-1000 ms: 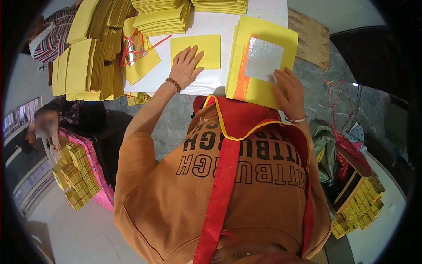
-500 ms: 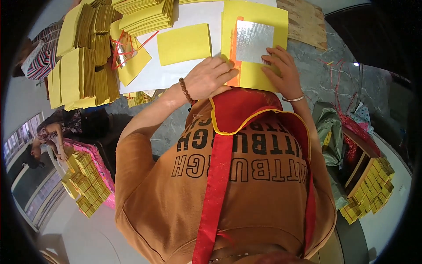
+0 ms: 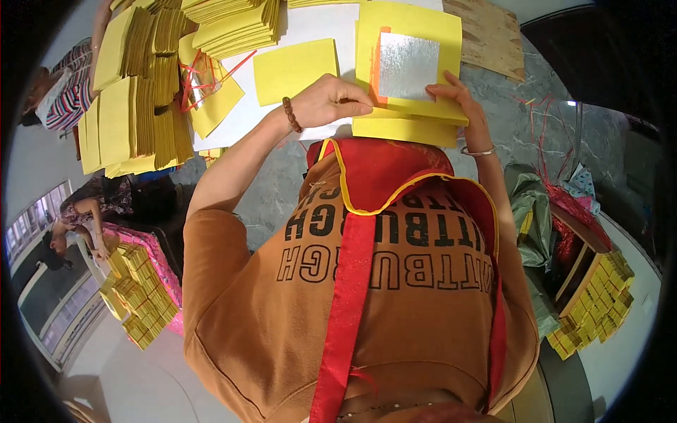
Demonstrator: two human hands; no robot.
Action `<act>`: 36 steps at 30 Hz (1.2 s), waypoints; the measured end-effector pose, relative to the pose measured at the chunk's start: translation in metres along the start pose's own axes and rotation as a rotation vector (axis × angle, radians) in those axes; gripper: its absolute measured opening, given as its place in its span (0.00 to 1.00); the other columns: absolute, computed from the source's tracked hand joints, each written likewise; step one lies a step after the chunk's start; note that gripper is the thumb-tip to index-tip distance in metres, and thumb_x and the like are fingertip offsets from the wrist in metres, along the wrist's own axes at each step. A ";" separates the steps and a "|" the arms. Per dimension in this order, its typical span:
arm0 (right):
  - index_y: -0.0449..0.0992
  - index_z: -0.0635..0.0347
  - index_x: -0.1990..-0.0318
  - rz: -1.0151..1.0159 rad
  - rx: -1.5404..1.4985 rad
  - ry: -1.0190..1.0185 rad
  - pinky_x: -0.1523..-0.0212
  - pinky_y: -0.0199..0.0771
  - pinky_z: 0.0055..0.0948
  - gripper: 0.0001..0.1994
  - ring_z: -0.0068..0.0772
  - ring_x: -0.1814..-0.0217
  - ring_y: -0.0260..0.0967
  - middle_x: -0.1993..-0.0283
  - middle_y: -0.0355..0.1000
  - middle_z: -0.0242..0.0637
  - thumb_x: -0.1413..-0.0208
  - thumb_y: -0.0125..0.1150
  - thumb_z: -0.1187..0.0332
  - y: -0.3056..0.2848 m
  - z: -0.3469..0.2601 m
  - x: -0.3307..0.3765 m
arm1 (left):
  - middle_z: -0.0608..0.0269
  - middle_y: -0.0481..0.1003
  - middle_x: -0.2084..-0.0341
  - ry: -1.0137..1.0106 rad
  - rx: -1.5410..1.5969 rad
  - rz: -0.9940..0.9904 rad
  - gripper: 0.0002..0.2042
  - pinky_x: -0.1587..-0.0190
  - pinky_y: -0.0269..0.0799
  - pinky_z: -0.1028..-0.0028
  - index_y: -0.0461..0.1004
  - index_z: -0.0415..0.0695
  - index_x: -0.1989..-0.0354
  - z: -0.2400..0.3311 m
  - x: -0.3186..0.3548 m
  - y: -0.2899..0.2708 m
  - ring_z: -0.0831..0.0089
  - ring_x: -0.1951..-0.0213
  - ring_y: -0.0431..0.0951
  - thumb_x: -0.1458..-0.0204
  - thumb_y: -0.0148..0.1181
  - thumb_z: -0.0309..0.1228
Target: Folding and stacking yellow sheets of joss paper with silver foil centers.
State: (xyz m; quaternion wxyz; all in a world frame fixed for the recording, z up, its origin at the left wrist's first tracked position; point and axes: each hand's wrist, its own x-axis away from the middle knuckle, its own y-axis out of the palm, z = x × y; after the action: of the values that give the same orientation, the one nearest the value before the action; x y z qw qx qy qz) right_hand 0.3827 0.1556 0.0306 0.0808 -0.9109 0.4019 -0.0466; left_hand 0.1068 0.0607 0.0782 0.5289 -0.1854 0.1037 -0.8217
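Note:
A yellow paper sheet with a silver foil square and an orange band lies on top of more yellow paper. Its near edge is lifted and bent up and away from me. My left hand pinches the left end of that bent edge between thumb and fingers. My right hand grips the right end, with fingertips resting by the foil's lower right corner. Left of the sheet lies a folded yellow paper piece, which neither hand touches.
Stacks of folded yellow paper fill the table's left side, beside red ties. A wooden board sits at the far right. Two other people are on the left, one near a pile of yellow bundles. More bundles stand right.
The sheet's near edge has gone from flat to lifted and bent away from me, baring yellow paper beneath. My left hand has shifted slightly left; my right hand has closed at the right edge.

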 end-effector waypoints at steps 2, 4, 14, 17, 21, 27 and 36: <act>0.75 0.60 0.57 0.001 0.013 0.002 0.36 0.42 0.35 0.30 0.38 0.33 0.44 0.50 0.69 0.38 0.38 0.24 0.50 0.000 0.001 0.000 | 0.64 0.77 0.76 -0.074 0.136 -0.009 0.10 0.68 0.68 0.77 0.77 0.39 0.66 -0.007 -0.002 -0.001 0.80 0.73 0.73 0.50 0.56 0.32; 0.75 0.59 0.57 0.029 0.011 0.057 0.35 0.41 0.36 0.32 0.38 0.33 0.44 0.49 0.68 0.37 0.39 0.22 0.48 0.000 0.002 -0.001 | 0.66 0.76 0.75 -0.114 0.146 -0.041 0.09 0.67 0.68 0.79 0.76 0.37 0.66 -0.009 -0.005 -0.004 0.82 0.72 0.73 0.50 0.55 0.29; 0.72 0.56 0.53 -0.073 0.026 -0.086 0.36 0.44 0.37 0.20 0.38 0.33 0.45 0.49 0.69 0.32 0.43 0.42 0.53 -0.008 0.009 -0.001 | 0.69 0.73 0.76 -0.187 0.326 -0.060 0.08 0.67 0.68 0.82 0.75 0.36 0.65 -0.010 -0.010 -0.006 0.84 0.72 0.71 0.49 0.54 0.27; 0.73 0.55 0.54 -0.079 0.207 -0.108 0.37 0.47 0.37 0.17 0.37 0.33 0.46 0.48 0.69 0.30 0.53 0.59 0.66 -0.003 -0.002 0.002 | 0.69 0.73 0.76 -0.186 0.336 -0.028 0.08 0.68 0.69 0.83 0.74 0.36 0.64 -0.010 -0.010 -0.006 0.84 0.72 0.71 0.48 0.54 0.27; 0.73 0.53 0.54 -0.057 0.083 -0.015 0.37 0.47 0.37 0.20 0.37 0.33 0.46 0.47 0.68 0.29 0.60 0.65 0.71 -0.006 0.003 0.000 | 0.69 0.73 0.76 -0.163 0.373 -0.001 0.07 0.68 0.68 0.83 0.75 0.36 0.65 -0.011 -0.010 -0.008 0.84 0.72 0.71 0.48 0.54 0.27; 0.71 0.52 0.50 -0.165 0.055 -0.114 0.36 0.44 0.40 0.24 0.37 0.31 0.43 0.46 0.67 0.29 0.59 0.64 0.60 -0.016 0.008 -0.002 | 0.70 0.74 0.76 -0.171 0.336 -0.054 0.07 0.66 0.67 0.83 0.75 0.36 0.66 -0.012 -0.010 -0.009 0.86 0.72 0.71 0.50 0.55 0.26; 0.67 0.62 0.48 -0.107 -0.101 -0.069 0.35 0.42 0.37 0.38 0.36 0.31 0.41 0.45 0.65 0.38 0.49 0.33 0.36 -0.012 0.012 -0.002 | 0.71 0.74 0.77 -0.221 0.260 -0.088 0.07 0.67 0.66 0.82 0.76 0.37 0.68 -0.001 -0.012 -0.012 0.85 0.73 0.70 0.51 0.55 0.27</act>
State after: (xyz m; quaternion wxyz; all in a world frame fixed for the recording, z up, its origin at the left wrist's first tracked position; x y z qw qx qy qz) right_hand 0.3920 0.1663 0.0208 0.0462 -0.9351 0.3513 0.0010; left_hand 0.1011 0.0768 0.0792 0.5203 -0.2090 -0.0705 -0.8250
